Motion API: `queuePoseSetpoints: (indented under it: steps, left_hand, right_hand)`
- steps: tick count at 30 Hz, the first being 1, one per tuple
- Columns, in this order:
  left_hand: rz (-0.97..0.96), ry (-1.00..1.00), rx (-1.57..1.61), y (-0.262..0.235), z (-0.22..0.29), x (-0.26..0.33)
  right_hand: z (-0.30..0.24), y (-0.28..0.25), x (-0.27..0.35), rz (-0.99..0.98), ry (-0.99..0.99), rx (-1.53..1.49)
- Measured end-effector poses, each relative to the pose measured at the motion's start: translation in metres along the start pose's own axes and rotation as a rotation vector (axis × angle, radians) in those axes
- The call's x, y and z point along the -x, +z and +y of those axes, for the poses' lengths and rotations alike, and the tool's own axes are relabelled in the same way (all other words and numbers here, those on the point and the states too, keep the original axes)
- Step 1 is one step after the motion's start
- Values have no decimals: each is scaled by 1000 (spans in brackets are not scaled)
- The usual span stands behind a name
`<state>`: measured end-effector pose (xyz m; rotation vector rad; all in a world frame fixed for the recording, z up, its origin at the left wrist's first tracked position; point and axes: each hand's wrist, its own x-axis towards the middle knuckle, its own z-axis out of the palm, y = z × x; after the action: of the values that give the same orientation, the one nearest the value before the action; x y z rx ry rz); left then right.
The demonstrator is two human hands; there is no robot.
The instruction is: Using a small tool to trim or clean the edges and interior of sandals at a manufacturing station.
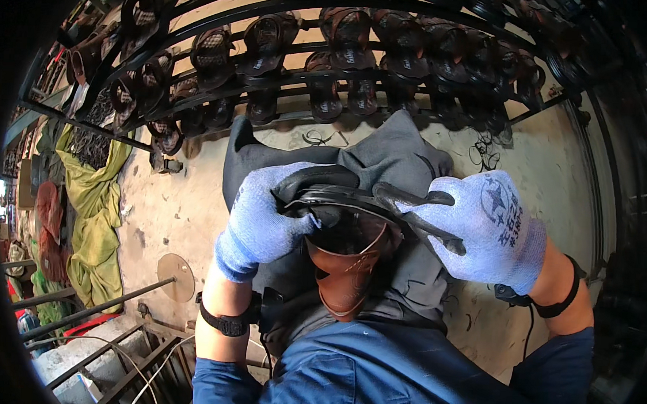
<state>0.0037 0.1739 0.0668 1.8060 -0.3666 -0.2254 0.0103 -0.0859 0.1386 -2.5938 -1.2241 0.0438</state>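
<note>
The left hand [270, 212], in a light-blue knitted glove with black-coated fingers, is clamping on the black rim of a brown leather, open-topped shoe [340, 270] at the centre of the frame, above a dark-grey cloth [403, 153] draped over the lap. The right hand [487, 229], gloved alike, is bringing its fingers to the rim's right end; whether they are closing on it, one cannot tell. Working that rim well probably means keeping the left grip firm, supporting the shoe against the cloth, and sparing the brown leather any creasing.
</note>
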Motion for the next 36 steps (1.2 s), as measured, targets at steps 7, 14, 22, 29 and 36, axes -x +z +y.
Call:
queuePoseSetpoints:
  steps: [7,14,22,29,36]
  left_hand:
    - [56,172,-5,40,14,-16]
    - [81,52,103,61,19,-23]
    - [-37,42,156,77,17,-22]
    - [9,89,63,98,18,-25]
    - [12,133,97,100,14,-28]
  right_hand:
    - [7,-30,18,-87,-42,164]
    - [18,-32,34,-152,20,147]
    - [13,-36,46,-227,67,129]
    - [19,-48,78,-291,121,111]
    - [14,-38,93,-231,233,-94]
